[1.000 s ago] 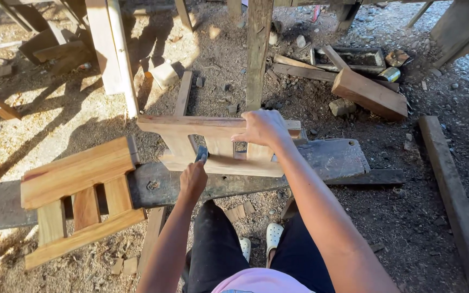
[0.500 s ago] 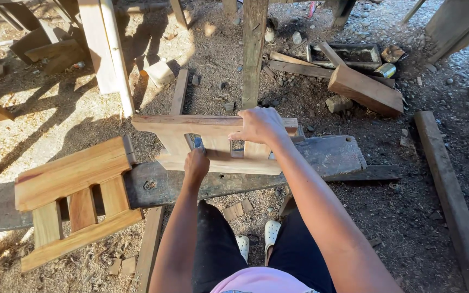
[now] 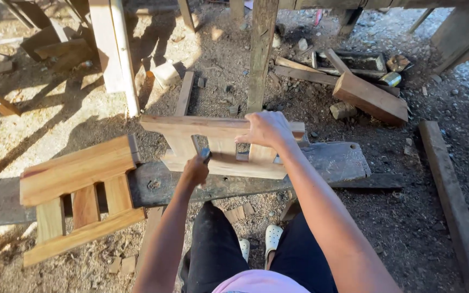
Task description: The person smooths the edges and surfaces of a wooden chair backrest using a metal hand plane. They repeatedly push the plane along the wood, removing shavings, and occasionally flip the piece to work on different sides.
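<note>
You steady a small wooden frame [image 3: 221, 146] on the plank counter [image 3: 332, 163], both hands on it.

Your right hand [image 3: 267, 129] is closed over the frame's top rail, fingers curled around the far edge, holding the frame tilted up on the weathered plank. Your left hand [image 3: 195, 169] is wrapped shut around a small dark tool [image 3: 206, 154] whose tip touches the frame between its slats; what kind of tool it is you cannot tell. A second slatted wooden frame [image 3: 77, 198] lies on the plank well to the left. Behind, a wooden block [image 3: 370, 99] rests on the dirt ground [image 3: 419, 206], littered with scrap boards.
</note>
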